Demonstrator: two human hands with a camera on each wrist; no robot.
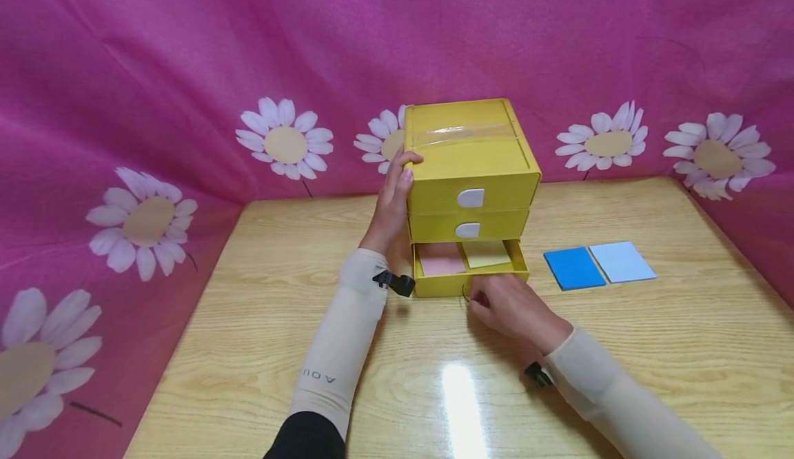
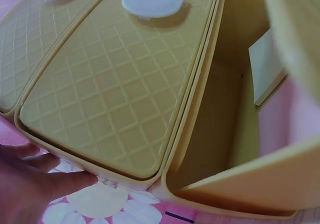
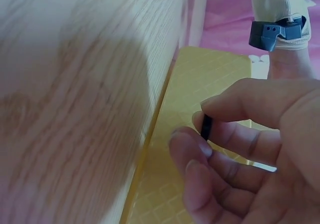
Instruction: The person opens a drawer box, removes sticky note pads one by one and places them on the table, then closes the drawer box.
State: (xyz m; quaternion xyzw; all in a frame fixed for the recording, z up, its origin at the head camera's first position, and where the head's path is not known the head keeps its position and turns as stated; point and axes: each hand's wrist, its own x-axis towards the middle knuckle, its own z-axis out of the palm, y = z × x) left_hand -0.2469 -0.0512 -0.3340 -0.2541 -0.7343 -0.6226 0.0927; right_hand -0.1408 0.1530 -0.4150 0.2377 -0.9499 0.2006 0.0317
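Note:
A yellow three-drawer box [image 1: 473,194] stands on the table, its bottom drawer [image 1: 443,286] pulled out. Against the box's left side rests my left hand [image 1: 393,204], fingers extended and fingertips at the top edge. At the front of the bottom drawer, my right hand [image 1: 510,305] pinches a thin black loop [image 3: 206,127] between thumb and fingers. Inside that drawer lie a pink sticky-note pad [image 1: 442,259] and a pale yellow sticky-note pad [image 1: 486,253], side by side. The two upper drawers are shut and carry white tab handles [image 1: 470,198].
Right of the box, a blue sticky-note pad [image 1: 575,268] and a light blue sticky-note pad [image 1: 622,262] lie flat on the wooden table [image 1: 279,307]. Clear tape [image 1: 462,133] crosses the box's top. A pink flowered cloth [image 1: 347,45] hangs behind and at both sides.

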